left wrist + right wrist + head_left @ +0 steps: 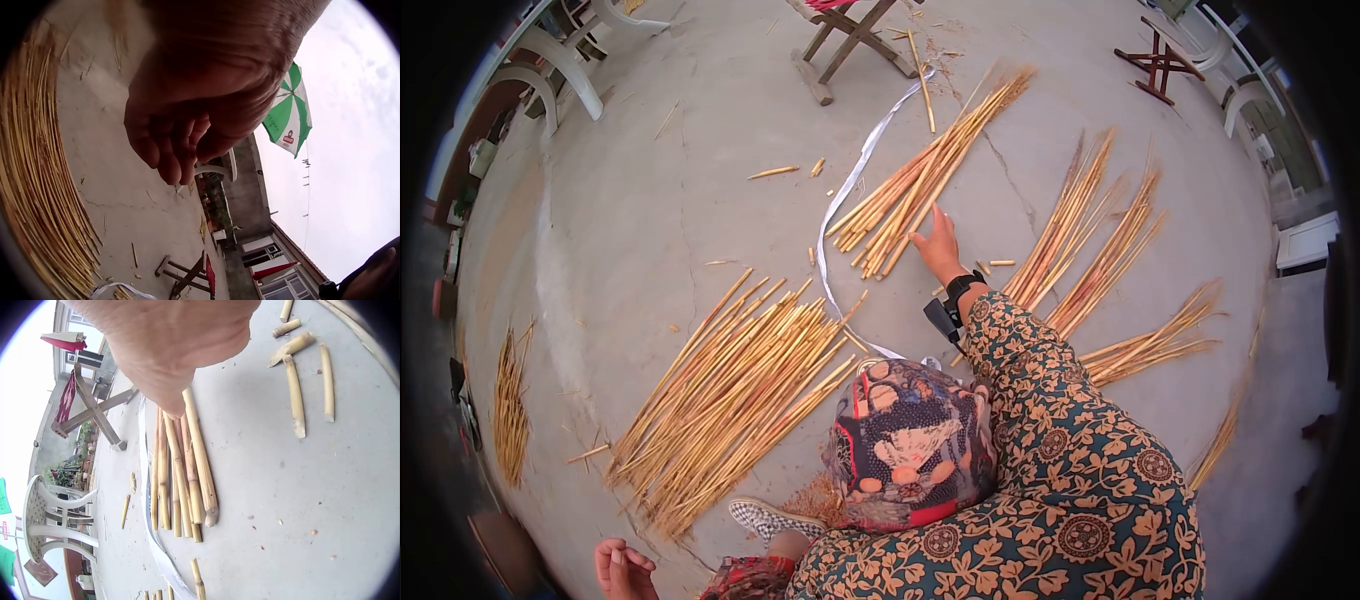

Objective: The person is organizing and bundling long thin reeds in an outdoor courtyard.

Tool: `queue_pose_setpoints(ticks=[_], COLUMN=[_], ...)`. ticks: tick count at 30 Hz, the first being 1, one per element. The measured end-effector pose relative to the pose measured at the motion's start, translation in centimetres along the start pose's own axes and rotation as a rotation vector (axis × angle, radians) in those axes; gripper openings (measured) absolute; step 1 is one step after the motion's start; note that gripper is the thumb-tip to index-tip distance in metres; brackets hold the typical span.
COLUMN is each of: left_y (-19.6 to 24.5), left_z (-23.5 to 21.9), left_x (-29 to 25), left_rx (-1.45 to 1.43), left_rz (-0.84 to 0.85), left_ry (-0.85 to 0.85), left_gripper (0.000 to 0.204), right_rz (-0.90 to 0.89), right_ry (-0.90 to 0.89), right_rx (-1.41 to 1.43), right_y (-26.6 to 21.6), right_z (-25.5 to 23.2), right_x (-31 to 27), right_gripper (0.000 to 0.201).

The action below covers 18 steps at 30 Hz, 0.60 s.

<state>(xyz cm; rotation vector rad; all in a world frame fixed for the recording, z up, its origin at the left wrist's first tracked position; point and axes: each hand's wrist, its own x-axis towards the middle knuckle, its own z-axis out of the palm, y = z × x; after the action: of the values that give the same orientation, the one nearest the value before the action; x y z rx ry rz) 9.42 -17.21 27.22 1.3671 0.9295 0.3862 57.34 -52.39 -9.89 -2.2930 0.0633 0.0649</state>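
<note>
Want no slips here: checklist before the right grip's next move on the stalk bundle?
1. Right grip around the stalk bundle: not ok, only at its edge.
2. Left grip free: ok, holding nothing.
3. Bundle apart from the large stalk pile: ok, a gap shows.
4. Cut ends level: not ok, staggered.
5. White strip untied: ok, loose on the floor beside the bundle.
6. Stalk count in bundle: cannot tell, they overlap.

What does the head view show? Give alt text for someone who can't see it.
A person's right hand reaches out beside a stalk bundle on a grey floor; a white strip curves past its other side. A wider pile lies lower left, smaller bunches right; the empty left hand shows at the bottom.
</note>
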Motion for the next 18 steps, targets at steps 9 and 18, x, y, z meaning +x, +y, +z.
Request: queue_pose_setpoints(ticks=[9,18], left_y=[-0.2,-0.1], left_z=[0.0,-0.2], left_x=[-0.4,-0.1], left_rx=[0.011,0.065], left_rz=[0.024,0.008], left_ry=[-0.054,-0.024], left_gripper=[0.017,0.018], right_rz=[0.509,0.316], right_ry=[0.285,0.268], right_rx=[-0.248,-0.253], right_y=[12.3,10.4], right_z=[-10.6,-5.6], right_x=[-8.2,-4.0], right_gripper=[0.088,0.081])
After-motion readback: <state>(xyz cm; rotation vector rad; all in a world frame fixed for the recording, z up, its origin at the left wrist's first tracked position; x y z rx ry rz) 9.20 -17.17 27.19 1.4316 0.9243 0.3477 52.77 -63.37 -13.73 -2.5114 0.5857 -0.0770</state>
